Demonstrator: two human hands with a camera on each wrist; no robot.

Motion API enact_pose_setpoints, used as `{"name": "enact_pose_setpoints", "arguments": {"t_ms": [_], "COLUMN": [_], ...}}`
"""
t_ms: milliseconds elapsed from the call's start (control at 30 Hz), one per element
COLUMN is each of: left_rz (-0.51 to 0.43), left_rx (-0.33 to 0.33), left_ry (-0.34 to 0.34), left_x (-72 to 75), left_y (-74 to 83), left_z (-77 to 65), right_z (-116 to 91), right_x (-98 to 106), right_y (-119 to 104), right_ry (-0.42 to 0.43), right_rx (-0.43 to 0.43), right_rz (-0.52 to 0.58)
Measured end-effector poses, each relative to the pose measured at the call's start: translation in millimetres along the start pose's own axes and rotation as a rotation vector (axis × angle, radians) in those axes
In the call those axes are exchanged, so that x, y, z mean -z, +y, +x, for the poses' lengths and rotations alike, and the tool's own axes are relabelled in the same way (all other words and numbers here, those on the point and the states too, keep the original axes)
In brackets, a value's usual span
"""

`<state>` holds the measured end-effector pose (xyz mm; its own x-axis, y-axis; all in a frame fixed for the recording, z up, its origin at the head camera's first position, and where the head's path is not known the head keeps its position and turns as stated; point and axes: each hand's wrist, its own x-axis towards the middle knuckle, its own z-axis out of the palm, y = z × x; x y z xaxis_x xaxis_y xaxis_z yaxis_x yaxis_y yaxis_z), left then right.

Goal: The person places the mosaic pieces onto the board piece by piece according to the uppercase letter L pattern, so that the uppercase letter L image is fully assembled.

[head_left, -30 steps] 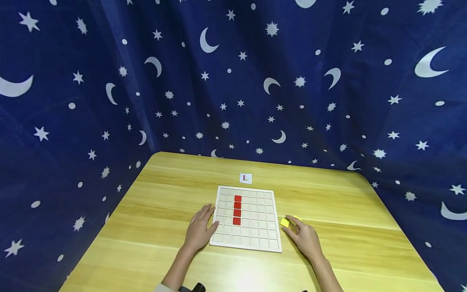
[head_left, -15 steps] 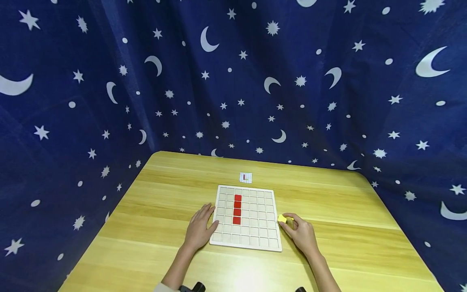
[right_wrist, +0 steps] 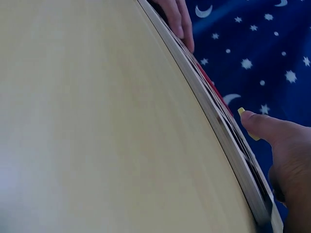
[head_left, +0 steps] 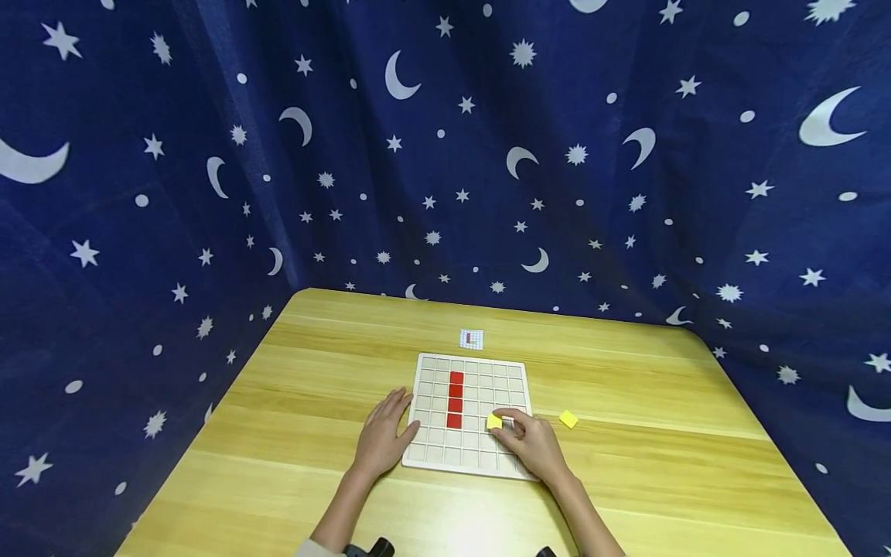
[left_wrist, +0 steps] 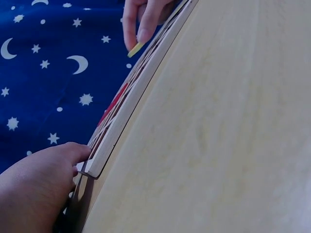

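A white square board [head_left: 431, 455] with a grid of shallow cells lies on the table. Several red square tiles [head_left: 455, 405] form one column in its left half. My left hand [head_left: 380, 435] rests beside the board's left edge, thumb touching the rim, fingers extended. Above the board's right half, my right hand [head_left: 534, 445] pinches a yellow square tile [head_left: 494, 422] between thumb and fingers. In the left wrist view that yellow tile [left_wrist: 135, 50] hangs tilted, apart from the board. The right wrist view shows it largely behind my thumb [right_wrist: 260, 125].
A second yellow tile [head_left: 568, 418] lies on the wooden table [head_left: 661, 449] right of the board. Behind the board is a small card [head_left: 471, 339] printed with a grid and coloured marks. A blue star-and-moon curtain [head_left: 473, 139] hangs around the table's far and side edges.
My right hand has picked up a yellow tile from the table and carried it left over the board, leaving the other yellow tile uncovered. My left hand has stayed in place.
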<state>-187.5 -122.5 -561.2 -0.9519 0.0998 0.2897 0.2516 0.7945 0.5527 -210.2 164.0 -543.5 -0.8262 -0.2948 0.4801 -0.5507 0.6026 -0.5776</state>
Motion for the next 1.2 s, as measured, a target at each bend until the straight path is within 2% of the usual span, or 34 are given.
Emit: {"name": "enact_pose_setpoints", "arguments": {"t_ms": [200,567,800,1033,1200], "left_rz": [0.011,-0.002,0.0,-0.007,-0.011], "left_rx": [-0.001,0.001,0.002,0.011,0.015], "left_ry": [-0.001,0.003,-0.004,-0.009,-0.01], "left_x": [0.4,1.6,1.9,2.4,2.1], "left_y": [0.6,2.5,3.5,4.3,4.1], "left_z": [1.4,0.9,1.2,0.7,-0.5], "right_z": [7.9,18.0,19.8,19.0,15.2], "right_x": [-11.8,-20.4,-21.2,-20.0,-13.0], "right_y": [-8.6,-18.5,-20.6,-21.3,-17.5], "right_ry": [-0.011,-0.1,-0.126,-0.157,-0.128], "right_rx": [0.033,0.005,-0.007,-0.02,-0.008], "right_rz": [-0.025,-0.056,-0.028,-0.045,-0.03]}}
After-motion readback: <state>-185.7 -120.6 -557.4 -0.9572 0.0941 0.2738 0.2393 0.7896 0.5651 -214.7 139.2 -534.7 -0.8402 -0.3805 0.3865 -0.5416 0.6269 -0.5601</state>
